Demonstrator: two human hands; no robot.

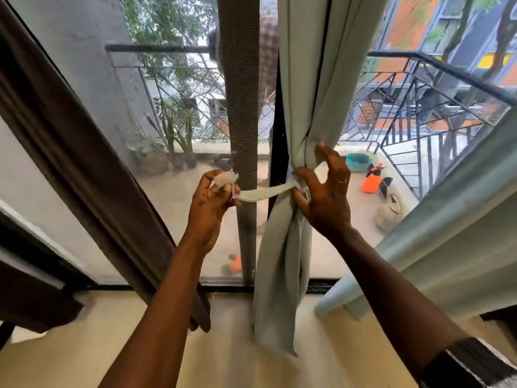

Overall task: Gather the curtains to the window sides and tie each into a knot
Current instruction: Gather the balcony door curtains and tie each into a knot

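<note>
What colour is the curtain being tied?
Pale grey-green curtain, seen clearly in the head view.

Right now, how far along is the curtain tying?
Done: the pale green curtain is gathered into a bunch. In hand: the right hand pinches that bunch while the left hand pulls a fabric strip wrapped around it; no finished knot shows. Left: the brown curtain hangs untied.

The pale green curtain [305, 113] is matt, smooth woven cloth, and its tie strip [263, 193] has a frayed end. The brown curtain [84, 152] is duller cloth. The railing [436, 88] is dark painted metal.
</note>
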